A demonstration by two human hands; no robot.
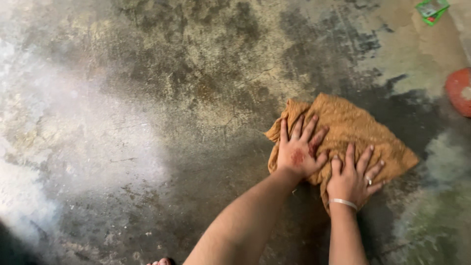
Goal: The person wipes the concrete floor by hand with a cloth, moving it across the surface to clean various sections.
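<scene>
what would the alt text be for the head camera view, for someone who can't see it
Two bare hands, the left hand and the right hand, press flat side by side on a crumpled mustard-brown cloth rag spread on a stained, wet-looking grey concrete floor. A round orange-red object and a small green packet lie at the right edge.

Two bare forearms reach toward one o'clock; left hand [299,149] and right hand [353,176] lie flat, palms down, fingers spread, side by side.
</scene>
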